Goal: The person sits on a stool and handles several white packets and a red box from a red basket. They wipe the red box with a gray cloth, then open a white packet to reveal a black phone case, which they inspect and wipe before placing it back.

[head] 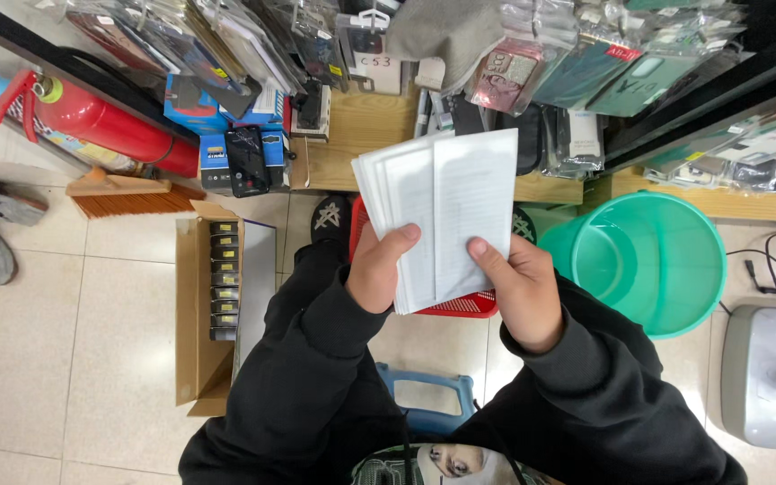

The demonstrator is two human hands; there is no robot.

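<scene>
Stack of flat white packets (446,211) sat mid-frame, fanned out, upper edges tipped toward 12 o'clock, held above the lap. Thin, rectangular, pale, with faint grey print; top one overlapped the rest on the right side.

Left hand (379,269) was closed around the stack's lower left edge, thumb across the front face. Right hand (518,287) gripped the lower right corner, thumb pressed on the top packet, fingers curled behind. Both hands were clamped on the stack, neither spread wide.

Red basket (460,307) was just under the stack, mostly hidden by it. Green plastic bucket (666,260) at 3 o'clock, near the right hand. Open cardboard box (204,314) with a row of small dark items at 9 o'clock on the tile floor. Red fire extinguisher (101,121) at 10 o'clock, brush (127,193) beside it. Hanging packaged accessories (577,63) ran along 12 o'clock.
</scene>
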